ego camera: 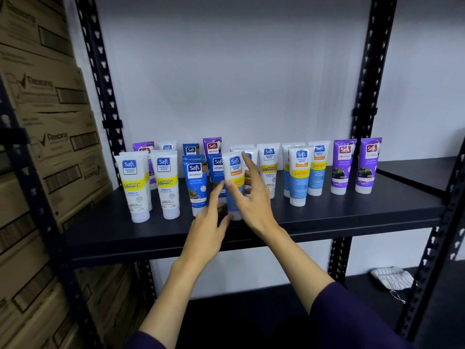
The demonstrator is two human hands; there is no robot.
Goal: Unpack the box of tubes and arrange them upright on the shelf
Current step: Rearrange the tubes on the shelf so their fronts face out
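Observation:
Several Safi tubes stand cap-down on the black shelf (327,212): white and yellow ones (136,185) at the left, blue ones (196,187) in the middle, light-blue ones (299,177) and purple ones (343,167) to the right. In the front middle, a white and light-blue tube (235,172) stands upright. My right hand (251,205) holds it, thumb on its front, fingers behind and index finger raised past its top. My left hand (206,233) reaches in with straight fingers, and its thumb touches the tube near the cap. No box is in view.
Stacked cardboard cartons (50,122) fill the left side beside the rack's black upright (100,79). Another upright (367,84) stands at the right. A folded striped cloth (392,277) lies on the lower shelf at the right. A white wall is behind the tubes.

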